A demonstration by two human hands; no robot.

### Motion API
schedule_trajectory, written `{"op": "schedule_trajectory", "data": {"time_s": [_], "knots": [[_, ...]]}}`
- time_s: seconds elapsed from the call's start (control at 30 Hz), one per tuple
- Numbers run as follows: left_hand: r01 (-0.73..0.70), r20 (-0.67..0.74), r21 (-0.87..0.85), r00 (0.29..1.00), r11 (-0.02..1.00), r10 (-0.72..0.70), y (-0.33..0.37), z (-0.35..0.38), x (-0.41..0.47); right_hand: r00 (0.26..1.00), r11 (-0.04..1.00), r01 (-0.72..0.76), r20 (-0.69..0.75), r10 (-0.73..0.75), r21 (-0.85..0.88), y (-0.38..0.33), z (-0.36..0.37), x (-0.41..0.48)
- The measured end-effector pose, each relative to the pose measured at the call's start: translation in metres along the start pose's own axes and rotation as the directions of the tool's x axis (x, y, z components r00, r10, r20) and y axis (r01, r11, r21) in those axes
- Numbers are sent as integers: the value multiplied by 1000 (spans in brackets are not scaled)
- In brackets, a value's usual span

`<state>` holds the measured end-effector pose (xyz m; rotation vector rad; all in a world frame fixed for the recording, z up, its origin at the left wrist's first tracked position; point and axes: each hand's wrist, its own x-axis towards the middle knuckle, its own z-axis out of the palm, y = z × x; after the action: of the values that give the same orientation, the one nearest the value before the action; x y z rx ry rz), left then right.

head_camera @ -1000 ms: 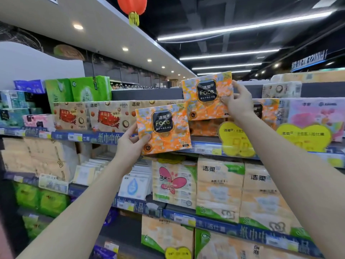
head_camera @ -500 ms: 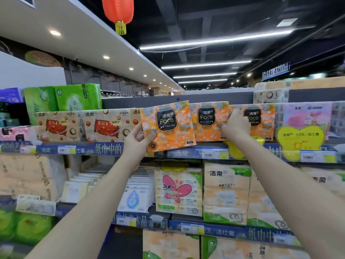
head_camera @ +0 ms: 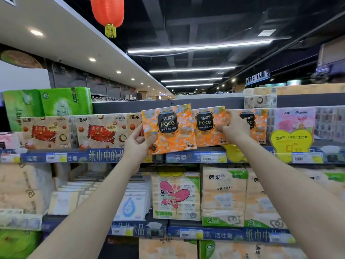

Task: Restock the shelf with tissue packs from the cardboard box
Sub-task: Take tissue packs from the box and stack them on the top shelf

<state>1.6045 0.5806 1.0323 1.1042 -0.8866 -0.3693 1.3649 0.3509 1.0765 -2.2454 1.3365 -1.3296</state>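
Two orange "Face" tissue packs are up at the top shelf point(head_camera: 104, 157). My left hand point(head_camera: 138, 144) grips the left pack point(head_camera: 168, 129) by its lower left edge, holding it tilted just in front of the shelf lip. The second pack point(head_camera: 208, 126) stands on the shelf, with my right hand point(head_camera: 236, 126) pressed on its right side. A third identical pack point(head_camera: 255, 126) stands behind that hand, partly hidden. The cardboard box is out of view.
Beige packs with red labels point(head_camera: 99, 131) fill the shelf to the left, green packs point(head_camera: 65, 101) stacked above them. A pink pack and yellow heart tag point(head_camera: 291, 141) sit to the right. Lower shelves hold more tissue packs point(head_camera: 175, 197). A red lantern point(head_camera: 107, 14) hangs overhead.
My right hand brought its pack down onto the shelf beside the third pack. My left hand raised its pack to shelf height, close against the placed one.
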Motion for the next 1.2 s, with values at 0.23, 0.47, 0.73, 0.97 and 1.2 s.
{"op": "schedule_trajectory", "data": {"time_s": [0.23, 0.47, 0.73, 0.97, 1.2], "knots": [[-13, -7, -6, 1000, 1000, 13, -9, 8, -1, 981, 998, 46, 186, -56, 53, 6, -10, -7], [-44, 21, -44, 999, 998, 45, -5, 30, -4, 957, 1000, 0, 291, 1, -4, 34, -31, -7], [-74, 70, -81, 994, 994, 80, -2, 71, -9, 895, 952, 56, 438, 86, -302, 61, -34, -5], [-83, 77, -22, 993, 996, 85, -8, 102, -9, 930, 982, 51, 368, 19, -180, 70, -50, -2], [-116, 75, -3, 990, 993, 116, -15, 121, -2, 939, 988, 148, 319, -130, -34, 78, -69, -12]]}}
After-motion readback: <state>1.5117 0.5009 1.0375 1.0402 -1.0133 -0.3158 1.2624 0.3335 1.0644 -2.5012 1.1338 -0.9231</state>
